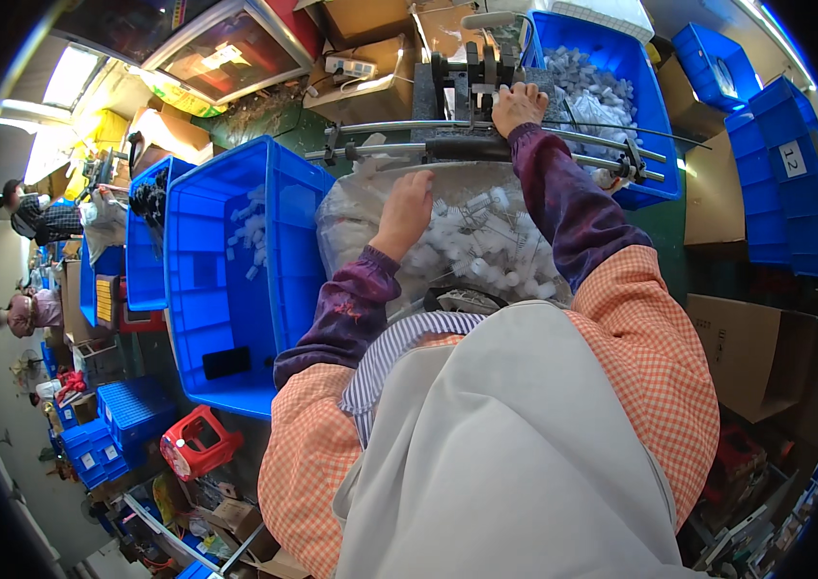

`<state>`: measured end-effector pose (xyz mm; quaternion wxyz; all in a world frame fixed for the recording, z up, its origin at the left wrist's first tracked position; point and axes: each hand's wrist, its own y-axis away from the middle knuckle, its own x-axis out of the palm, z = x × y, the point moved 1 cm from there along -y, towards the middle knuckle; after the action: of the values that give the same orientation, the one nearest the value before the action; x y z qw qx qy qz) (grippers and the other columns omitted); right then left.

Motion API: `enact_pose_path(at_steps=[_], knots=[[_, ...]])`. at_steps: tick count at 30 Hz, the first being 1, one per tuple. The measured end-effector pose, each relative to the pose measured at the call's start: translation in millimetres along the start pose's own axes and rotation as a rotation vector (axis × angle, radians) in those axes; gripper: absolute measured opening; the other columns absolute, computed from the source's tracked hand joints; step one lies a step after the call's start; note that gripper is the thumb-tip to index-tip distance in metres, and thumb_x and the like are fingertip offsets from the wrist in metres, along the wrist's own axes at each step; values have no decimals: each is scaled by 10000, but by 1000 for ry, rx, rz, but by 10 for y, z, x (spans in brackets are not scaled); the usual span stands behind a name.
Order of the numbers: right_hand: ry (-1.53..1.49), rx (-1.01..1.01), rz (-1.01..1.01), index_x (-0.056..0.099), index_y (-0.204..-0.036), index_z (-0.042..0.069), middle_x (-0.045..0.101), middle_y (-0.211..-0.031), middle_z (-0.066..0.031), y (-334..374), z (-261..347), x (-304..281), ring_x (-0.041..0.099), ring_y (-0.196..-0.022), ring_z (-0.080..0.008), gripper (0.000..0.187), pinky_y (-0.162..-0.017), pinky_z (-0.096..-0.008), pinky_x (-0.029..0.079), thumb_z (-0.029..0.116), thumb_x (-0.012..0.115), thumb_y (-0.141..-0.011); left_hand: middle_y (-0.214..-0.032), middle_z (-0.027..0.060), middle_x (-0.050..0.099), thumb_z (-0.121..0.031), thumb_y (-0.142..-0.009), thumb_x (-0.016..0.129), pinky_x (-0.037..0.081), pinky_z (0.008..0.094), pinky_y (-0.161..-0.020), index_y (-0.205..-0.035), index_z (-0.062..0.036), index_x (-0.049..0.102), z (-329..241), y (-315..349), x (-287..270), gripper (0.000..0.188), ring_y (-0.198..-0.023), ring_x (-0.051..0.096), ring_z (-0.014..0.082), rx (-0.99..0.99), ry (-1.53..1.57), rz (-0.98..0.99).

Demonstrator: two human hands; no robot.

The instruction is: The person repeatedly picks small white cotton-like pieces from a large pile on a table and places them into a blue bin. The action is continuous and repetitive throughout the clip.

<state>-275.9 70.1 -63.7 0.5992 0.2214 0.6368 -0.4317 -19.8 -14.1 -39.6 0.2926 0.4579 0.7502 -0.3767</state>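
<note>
My right hand (520, 108) rests at the dark metal bench fixture (467, 85), its fingers bent down at the fixture's right side. What those fingers hold, if anything, is hidden. Lower and to the left, my left hand (406, 214) hovers over a clear plastic bag (346, 207), the fingers close together and curled. Anything inside them is too small or covered to make out. Many small white plastic cylinders (496, 246) and thin metal springs fill the bag in front of me. A long metal rod (380, 126) crosses between the hands and the fixture.
On the left stands a large blue bin (225, 280) with some white pieces and a dark rectangular object. Another blue bin (655, 145) at the back right holds more white parts. Cardboard boxes (751, 352), blue crates (783, 179) and a red stool (201, 444) surround me. Two people are far left.
</note>
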Motion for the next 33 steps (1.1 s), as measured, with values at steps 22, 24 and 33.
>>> enact_pose_path(at_steps=[22, 24, 33], knots=[[25, 212, -75, 508, -1160, 106, 580, -1076, -148, -2, -1171, -751, 612, -852, -282, 398, -721, -409, 464, 300, 528, -814, -831, 76, 640, -57, -822, 599, 480, 219, -637, -961, 32, 555, -535, -341, -132, 171, -740, 613, 98, -264, 836, -101], [-484, -178, 103, 513, -1153, 61, 609, -979, -118, 287, -877, -874, 592, -922, -240, 403, -757, -377, 454, 286, 548, -820, -834, 76, 639, -51, -820, 601, 482, 219, -644, -952, 36, 557, -615, -415, -92, 165, -748, 614, 98, -261, 849, -88], [-528, -252, 41, 624, -989, 127, 611, -926, -131, 305, -532, -507, 586, -862, -313, 210, -754, -394, 463, 146, 500, -821, -953, 146, 618, -219, -746, 680, 492, 335, -741, -1062, -26, 557, -210, -268, -5, 389, -880, 611, 260, -196, 122, 41]])
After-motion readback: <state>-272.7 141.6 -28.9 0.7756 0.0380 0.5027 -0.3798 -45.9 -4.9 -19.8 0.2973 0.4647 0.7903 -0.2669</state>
